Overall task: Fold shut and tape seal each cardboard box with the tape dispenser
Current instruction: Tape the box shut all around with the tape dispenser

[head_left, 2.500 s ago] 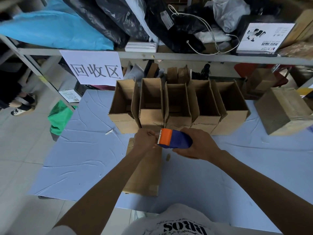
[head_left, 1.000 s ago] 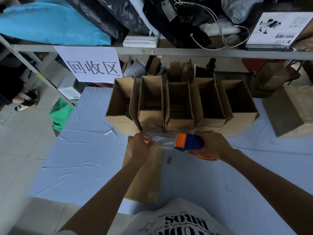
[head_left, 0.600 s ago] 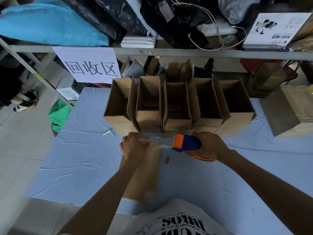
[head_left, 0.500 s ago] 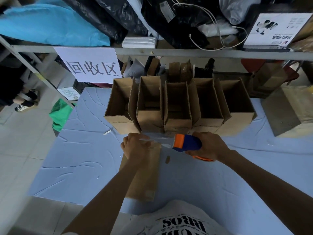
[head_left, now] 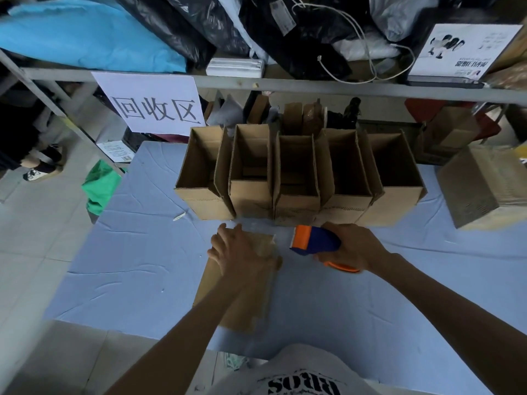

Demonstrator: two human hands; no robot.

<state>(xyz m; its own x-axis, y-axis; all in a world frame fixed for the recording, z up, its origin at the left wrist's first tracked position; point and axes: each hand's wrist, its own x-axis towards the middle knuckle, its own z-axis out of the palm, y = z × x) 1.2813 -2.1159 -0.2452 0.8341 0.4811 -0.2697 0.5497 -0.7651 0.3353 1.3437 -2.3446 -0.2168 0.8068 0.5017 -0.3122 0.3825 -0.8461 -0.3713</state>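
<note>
Gripping the tape dispenser point(head_left: 313, 240) in the right hand point(head_left: 353, 248), the person pressed one box point(head_left: 265, 297) with the spread left hand point(head_left: 242, 252); five boxes point(head_left: 296, 202) stood open.

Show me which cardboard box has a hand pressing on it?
The flat box nearest the person, under the left hand; the five open boxes behind it sit untouched.

single head-worn wide-angle view (edges bowed by the lens) looks forward and down, close above the left hand point(head_left: 242, 252) and right hand point(head_left: 355, 246), across the blue table point(head_left: 137, 252) toward the shelf rail point(head_left: 313, 87).
</note>
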